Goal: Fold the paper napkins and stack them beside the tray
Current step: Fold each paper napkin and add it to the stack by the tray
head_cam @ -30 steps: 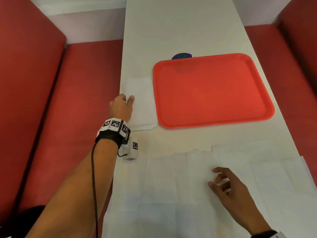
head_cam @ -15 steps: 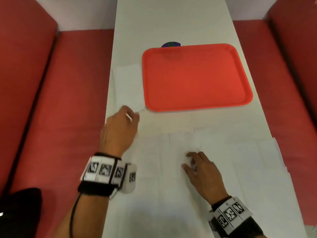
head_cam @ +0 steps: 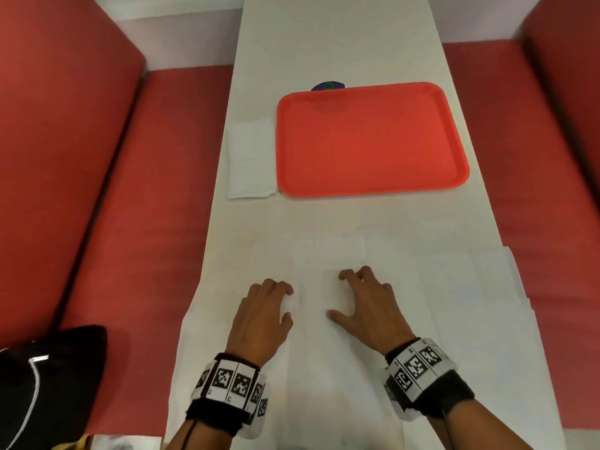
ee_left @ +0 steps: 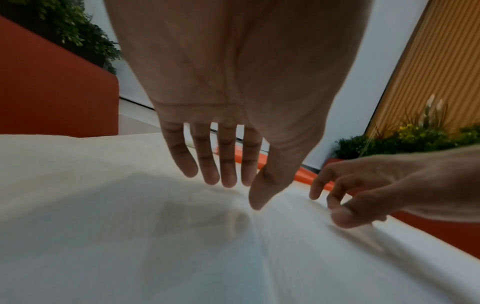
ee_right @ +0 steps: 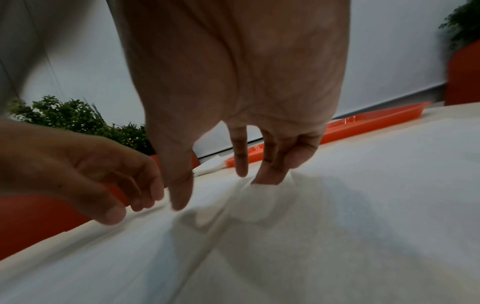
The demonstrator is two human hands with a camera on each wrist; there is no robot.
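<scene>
Several unfolded white napkins (head_cam: 422,280) lie spread and overlapping across the near end of the table. A folded napkin stack (head_cam: 250,157) sits against the left side of the red tray (head_cam: 370,186), which holds nothing. Both hands rest on the spread napkins close together. My left hand (head_cam: 288,303) has fairly straight fingers (ee_left: 226,181) with their tips touching the paper. My right hand (head_cam: 337,295) has bent fingers (ee_right: 262,176) pressing a small raised ridge of napkin, thumb held apart. Neither hand grips anything that I can see.
The narrow white table (head_cam: 324,37) runs away from me between red bench seats (head_cam: 156,190) on the left and right. A black bag (head_cam: 48,378) lies on the left seat near me. A small purple object (head_cam: 328,86) peeks out behind the tray.
My left hand has left the folded stack beside the tray and come back onto the spread napkins next to the right hand. The right hand has stayed on the napkins, its fingers more curled.
</scene>
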